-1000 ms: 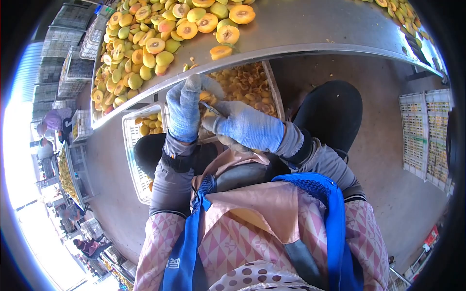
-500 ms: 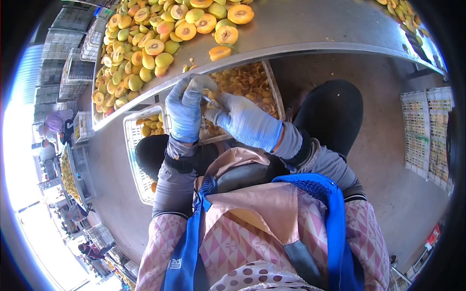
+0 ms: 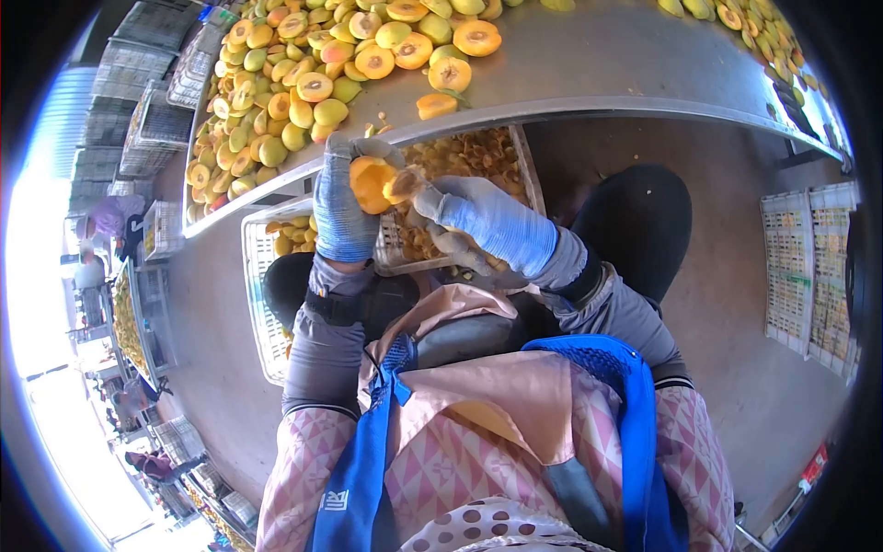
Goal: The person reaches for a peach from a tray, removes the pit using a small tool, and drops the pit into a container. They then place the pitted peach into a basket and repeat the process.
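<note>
My left hand (image 3: pixel 342 207), in a blue-grey glove, is closed around a yellow peach half (image 3: pixel 370 185) near the table edge. My right hand (image 3: pixel 492 221), gloved alike, is closed just to the right, its thumb and forefinger pinched toward the fruit. At these fingertips a ragged brown-orange lump (image 3: pixel 405 184), apparently pit with flesh, touches the peach half. The slim metal pitting tool seen in this hand a moment earlier is mostly hidden now. Beneath both hands stands a crate (image 3: pixel 528 170) full of brownish peach scraps.
Halved peaches (image 3: pixel 276 120) are heaped on the metal table (image 3: pixel 570 78). A white crate (image 3: pixel 262 317) holding peach pieces stands at left beside my knee. Another pale crate (image 3: pixel 809 271) is on the floor at right. Stacked crates (image 3: pixel 129 92) and other people are farther left.
The peach half has turned so its orange side shows in my left hand. My right hand has drawn slightly right, and a ragged lump now shows at its fingertips.
</note>
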The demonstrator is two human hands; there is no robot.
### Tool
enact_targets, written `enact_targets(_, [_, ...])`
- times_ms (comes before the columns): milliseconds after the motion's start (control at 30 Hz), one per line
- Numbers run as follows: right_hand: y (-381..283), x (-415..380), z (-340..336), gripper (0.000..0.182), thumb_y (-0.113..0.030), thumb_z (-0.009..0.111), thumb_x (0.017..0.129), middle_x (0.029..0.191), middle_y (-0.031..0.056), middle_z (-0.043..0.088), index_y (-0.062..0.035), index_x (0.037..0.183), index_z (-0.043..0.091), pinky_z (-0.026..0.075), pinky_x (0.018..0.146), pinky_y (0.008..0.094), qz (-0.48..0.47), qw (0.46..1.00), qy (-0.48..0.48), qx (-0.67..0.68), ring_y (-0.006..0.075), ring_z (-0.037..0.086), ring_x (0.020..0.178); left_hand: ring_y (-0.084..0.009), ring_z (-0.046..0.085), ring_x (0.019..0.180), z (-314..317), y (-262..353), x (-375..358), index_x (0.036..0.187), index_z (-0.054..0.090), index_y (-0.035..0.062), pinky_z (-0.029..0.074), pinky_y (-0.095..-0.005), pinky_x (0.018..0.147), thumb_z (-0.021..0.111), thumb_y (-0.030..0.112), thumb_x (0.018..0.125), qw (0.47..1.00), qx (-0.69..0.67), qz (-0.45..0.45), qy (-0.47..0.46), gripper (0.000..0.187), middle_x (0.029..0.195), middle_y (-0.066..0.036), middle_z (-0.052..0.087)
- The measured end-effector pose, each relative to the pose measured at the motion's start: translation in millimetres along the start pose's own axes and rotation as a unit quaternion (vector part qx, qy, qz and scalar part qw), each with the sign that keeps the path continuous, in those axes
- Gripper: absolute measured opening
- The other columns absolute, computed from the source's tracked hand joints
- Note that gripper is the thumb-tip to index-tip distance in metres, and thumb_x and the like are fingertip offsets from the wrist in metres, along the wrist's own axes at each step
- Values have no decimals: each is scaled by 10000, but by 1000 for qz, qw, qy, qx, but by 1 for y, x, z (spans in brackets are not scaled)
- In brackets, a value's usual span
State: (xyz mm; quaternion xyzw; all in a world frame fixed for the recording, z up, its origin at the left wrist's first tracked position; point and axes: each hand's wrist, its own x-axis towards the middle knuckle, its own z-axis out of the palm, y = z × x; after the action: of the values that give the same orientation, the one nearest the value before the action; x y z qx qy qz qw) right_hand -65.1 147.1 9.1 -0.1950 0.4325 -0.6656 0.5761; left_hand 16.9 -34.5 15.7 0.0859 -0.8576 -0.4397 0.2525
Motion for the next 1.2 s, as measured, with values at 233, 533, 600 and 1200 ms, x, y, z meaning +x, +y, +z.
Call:
enact_targets(233, [40, 20, -4, 459, -335, 623, 900, 773, 223, 663, -19, 1225, 552, 520, 661, 455, -184, 841, 139, -490, 396, 656, 713, -142, 595, 732, -165, -88, -16, 1090, 616, -15, 498, -280, 678, 623, 149, 922, 968, 247, 32, 7, 235, 855, -64, 652])
enact_targets(533, [40, 32, -1, 385, -359, 583, 911, 741, 219, 660, -13, 1080, 576, 514, 641, 483, -113, 766, 175, -608, 405, 657, 712, -173, 656, 786, -221, -135, -27, 1041, 679, 73, 514, -278, 731, 638, 167, 889, 881, 471, -22, -28, 183, 901, -110, 678])
enact_targets(600, [40, 35, -1, 384, -359, 584, 910, 744, 219, 662, -11, 1073, 576, 515, 648, 485, -104, 764, 171, -613, 407, 658, 721, -167, 638, 747, -124, -49, 4, 1040, 674, 53, 519, -288, 695, 678, 90, 843, 964, 227, -142, -16, 201, 886, -97, 659])
enact_targets(1200, [42, 33, -20, 230, -230, 640, 865, 755, 176, 667, -44, 983, 577, 521, 595, 450, -141, 728, 225, -632, 357, 666, 677, -317, 645, 836, 10, -45, 71, 945, 698, 23, 513, -368, 760, 646, 145, 844, 973, 214, -46, -69, 167, 884, -157, 673])
